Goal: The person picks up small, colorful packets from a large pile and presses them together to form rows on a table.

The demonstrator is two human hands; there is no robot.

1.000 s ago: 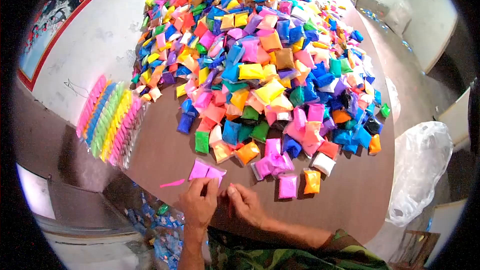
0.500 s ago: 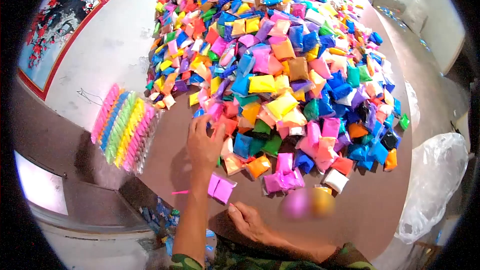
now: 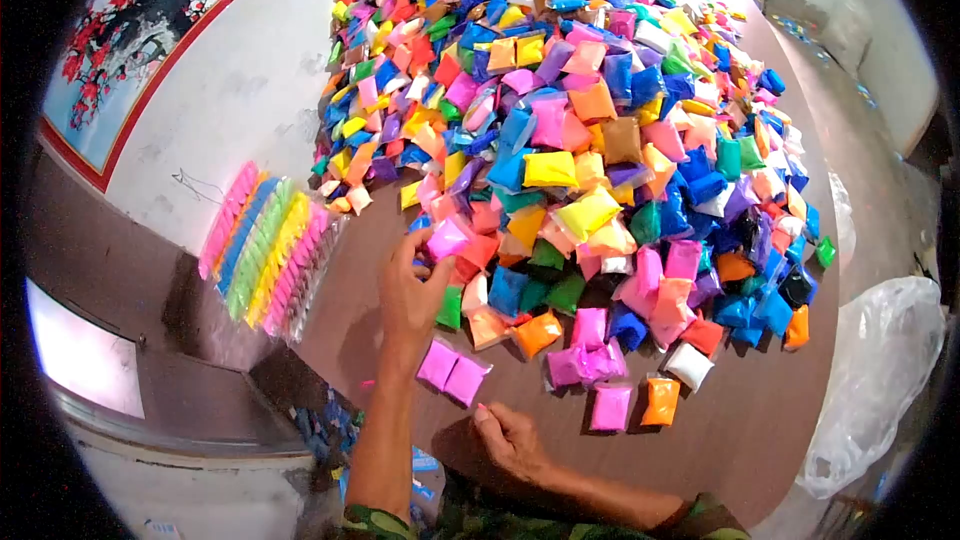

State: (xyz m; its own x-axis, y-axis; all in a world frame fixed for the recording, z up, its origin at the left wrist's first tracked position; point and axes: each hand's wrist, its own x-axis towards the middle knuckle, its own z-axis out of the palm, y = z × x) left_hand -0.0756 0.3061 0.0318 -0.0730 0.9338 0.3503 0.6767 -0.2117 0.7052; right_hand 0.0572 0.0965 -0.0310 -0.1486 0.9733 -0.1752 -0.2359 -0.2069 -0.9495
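My left hand reaches to the near left edge of a big heap of colourful packets. Its thumb and fingers pinch a pink packet. Below that hand, two joined pink-purple packets lie flat on the brown table. My right hand rests by the table's front edge, fingers curled in and thumb on top; whatever it may hold is too small to make out. To its right lie a single pink packet and an orange packet.
At the left lies a clear bag of twisted coloured sticks. A small pink piece shows beside my left forearm. A crumpled clear plastic bag is beyond the table's right edge. Framed pictures hang on the wall.
My left hand, earlier down among the packets, now has a pink packet pinched in its fingers. The pink and orange packets at front right were motion-blurred and now lie still. The view has shifted slightly.
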